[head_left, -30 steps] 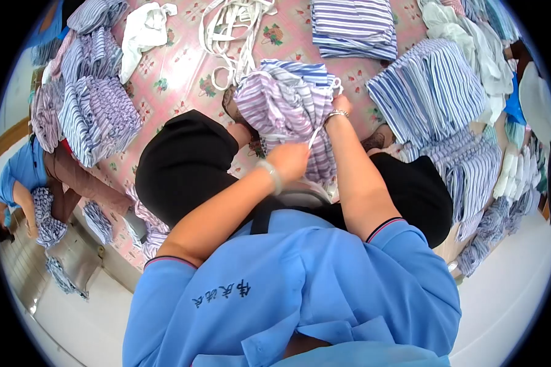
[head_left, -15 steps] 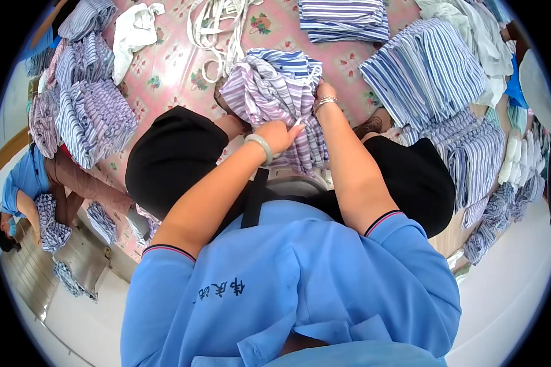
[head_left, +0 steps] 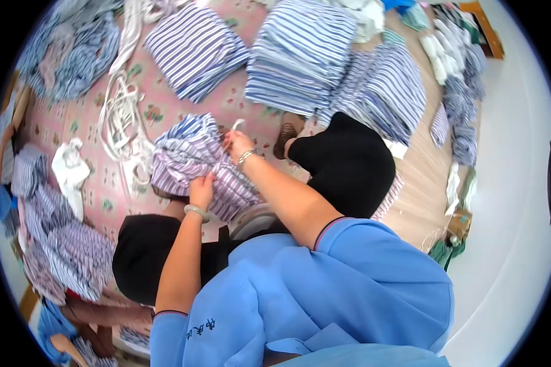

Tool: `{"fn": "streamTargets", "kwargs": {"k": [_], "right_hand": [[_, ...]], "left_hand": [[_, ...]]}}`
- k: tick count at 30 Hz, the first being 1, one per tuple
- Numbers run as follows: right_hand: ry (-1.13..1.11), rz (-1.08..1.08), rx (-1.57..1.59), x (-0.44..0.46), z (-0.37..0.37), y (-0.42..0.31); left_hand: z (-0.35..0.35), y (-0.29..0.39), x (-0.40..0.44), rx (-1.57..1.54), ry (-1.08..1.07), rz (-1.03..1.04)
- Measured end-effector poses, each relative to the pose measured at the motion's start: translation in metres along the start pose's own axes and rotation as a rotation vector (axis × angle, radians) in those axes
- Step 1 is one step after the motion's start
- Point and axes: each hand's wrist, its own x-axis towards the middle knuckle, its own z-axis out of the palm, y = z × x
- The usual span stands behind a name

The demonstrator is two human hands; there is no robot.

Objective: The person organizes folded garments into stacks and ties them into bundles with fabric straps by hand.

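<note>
A purple-and-blue striped bundle (head_left: pixel 196 160) is held left of the frame's centre, on or just above the pink patterned covering (head_left: pixel 89 131). Its fabric is gathered and bunched; whether anything is wrapped inside cannot be told. Its long axis is slanted from upper left to lower right, the lower end being pointed toward a grey rounded surface (head_left: pixel 249 227) near the knees. The bundle's middle is pinched by the closed fingers of the left hand (head_left: pixel 201 191). A short white tie (head_left: pixel 238 124) is gripped in the right hand (head_left: pixel 237 147), at the bundle's upper right side.

Patterned covering is exposed between the bundle and the folded striped stack (head_left: pixel 193 52) above it, and also toward the white cloth (head_left: pixel 69 174) at left. The bundle's left side is closely bordered by tangled white straps (head_left: pixel 121 119). A larger striped stack (head_left: pixel 300 52) is seen at upper centre. At right, a beige surface (head_left: pixel 431 183) is bounded by a white wall (head_left: pixel 508 183). A brown box-like object (head_left: pixel 459 225) is seen at lower right, its contents too small to tell.
</note>
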Motion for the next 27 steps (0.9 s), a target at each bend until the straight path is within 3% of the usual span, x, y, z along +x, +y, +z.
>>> {"fn": "streamTargets", "kwargs": {"k": [2,4,6,9,11,12,13,14,15,18,27], "right_hand": [[-0.025,-0.079,-0.023,-0.011,-0.001,0.001],[0.047,-0.080,-0.229,-0.041,0.000,-0.006],[0.020,-0.120,-0.432,-0.057,-0.003,-0.007],[0.203,-0.150,-0.400,-0.051,-0.009,-0.012],[0.356,-0.087,-0.217,-0.009,-0.022,-0.005],[0.332,-0.058,-0.074,0.000,-0.030,-0.005],[0.491,-0.053,-0.166,0.006,-0.020,-0.004],[0.648,-0.045,-0.262,0.013,-0.008,-0.002],[0.634,-0.028,-0.268,0.025,-0.002,0.001],[0.796,0.170,-0.183,0.070,-0.011,0.025],[0.525,-0.032,-0.710,0.069,0.012,0.065]], "left_hand": [[0.003,-0.011,0.010,0.005,0.072,0.004],[0.001,-0.017,0.021,-0.030,0.069,-0.099],[0.009,-0.027,0.026,-0.144,0.103,-0.070],[0.011,-0.017,0.022,-0.076,0.041,-0.108],[0.022,-0.030,0.021,-0.126,0.047,0.020],[0.024,-0.017,0.010,-0.241,-0.011,-0.161],[0.039,-0.033,0.009,-0.235,-0.046,-0.108],[0.028,0.019,-0.013,-0.589,-0.157,-0.486],[0.021,0.040,-0.024,-0.820,-0.244,-0.630],[0.013,0.056,-0.028,-1.026,-0.282,-0.731],[-0.013,0.076,-0.056,-0.980,-0.065,-0.672]]}}
